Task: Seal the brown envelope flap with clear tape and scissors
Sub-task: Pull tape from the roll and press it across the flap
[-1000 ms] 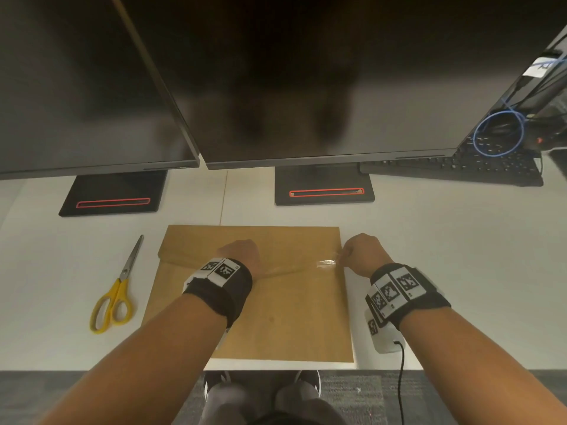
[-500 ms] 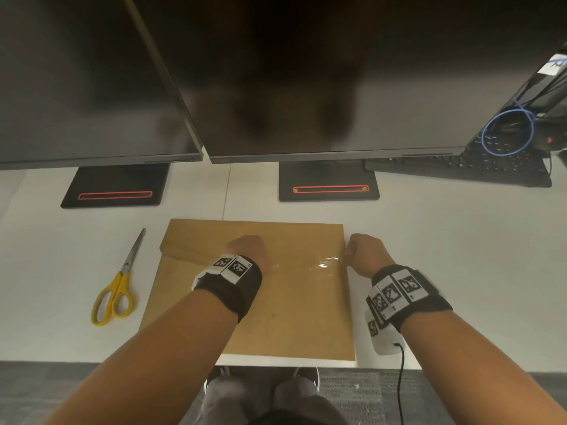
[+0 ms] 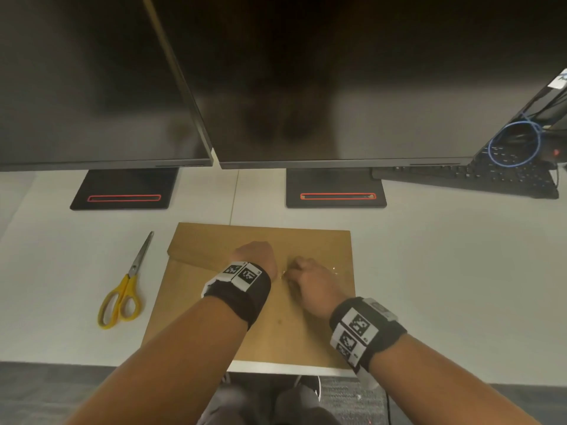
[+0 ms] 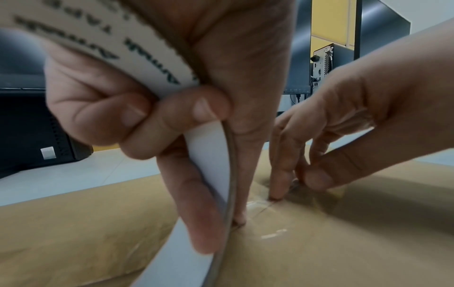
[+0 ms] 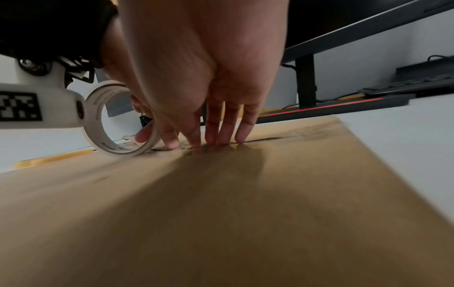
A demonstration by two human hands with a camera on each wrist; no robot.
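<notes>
While left hand (image 3: 256,254) grips tape roll (image 5: 117,120) — envelope (image 3: 214,302) mid-desk.

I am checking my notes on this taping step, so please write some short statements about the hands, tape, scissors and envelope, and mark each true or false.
1. The left hand grips the tape roll. True.
2. The scissors lie on the envelope. False: they lie on the desk, left of it.
3. The right hand presses its fingertips on the envelope. True.
4. The right hand holds the scissors. False: nobody touches them.
</notes>
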